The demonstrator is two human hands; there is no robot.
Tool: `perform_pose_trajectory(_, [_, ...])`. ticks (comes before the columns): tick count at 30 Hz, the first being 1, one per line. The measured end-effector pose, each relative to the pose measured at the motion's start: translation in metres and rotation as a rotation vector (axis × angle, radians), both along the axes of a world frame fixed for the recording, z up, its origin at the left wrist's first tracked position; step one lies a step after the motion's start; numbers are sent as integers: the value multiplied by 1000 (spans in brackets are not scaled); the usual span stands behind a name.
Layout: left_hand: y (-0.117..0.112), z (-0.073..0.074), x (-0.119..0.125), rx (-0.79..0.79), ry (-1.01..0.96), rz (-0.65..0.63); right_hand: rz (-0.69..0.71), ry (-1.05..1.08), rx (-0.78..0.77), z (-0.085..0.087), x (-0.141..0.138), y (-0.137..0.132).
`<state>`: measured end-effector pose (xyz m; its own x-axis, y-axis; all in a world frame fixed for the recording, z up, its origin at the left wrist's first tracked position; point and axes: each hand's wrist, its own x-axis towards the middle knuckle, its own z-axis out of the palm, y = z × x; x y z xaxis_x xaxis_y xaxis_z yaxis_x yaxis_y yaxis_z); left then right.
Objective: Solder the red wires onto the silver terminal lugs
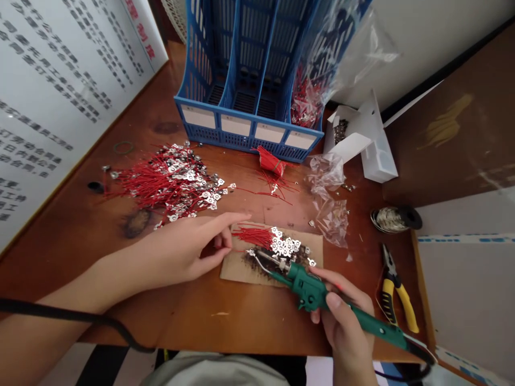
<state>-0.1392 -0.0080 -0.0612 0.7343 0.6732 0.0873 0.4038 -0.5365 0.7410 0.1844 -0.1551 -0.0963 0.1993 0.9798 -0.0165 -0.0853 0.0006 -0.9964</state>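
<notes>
Gripping fingers of the right hand (340, 321) are found closed around a green soldering iron (311, 294), its long axis angled up-left, tip over wired terminals (281, 244) on a scorched cardboard sheet (235, 271); contact cannot be confirmed. The open left hand (181, 249) is placed beside the sheet, well back from the worktop's (201, 327) front edge.

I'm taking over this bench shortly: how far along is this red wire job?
Done, it seems: the big heap of red wires with silver terminals. In hand: the right hand holds a green soldering iron at a small batch of wires and terminals on cardboard, the left hand beside it. Left: the tied red wire bundle, apparently without terminals.
</notes>
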Motion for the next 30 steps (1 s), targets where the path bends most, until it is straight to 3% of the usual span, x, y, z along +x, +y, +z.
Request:
perform_pose_trajectory(4, [0,-1,2,15,-3,15,-76,-2,17,4,-1,-2])
perform_pose_trajectory(8, [0,-5,2,23,6,19,-59,-15,10,6,-3,-4])
perform_pose_trajectory(11, [0,-5,2,13,-3,16,-41,14,-17,0,-5,-9])
perform_pose_trajectory(16, [1,-2,3,-16,2,28,-127,-62,-92,-9,-9,-21])
perform_pose_trajectory(23, [-1,-5,2,72,-23,22,-257,-114,-162,3,-25,-20])
perform_pose_trajectory(30, [-3,-4,6,57,-20,-1,-257,-133,-156,9,-29,-17])
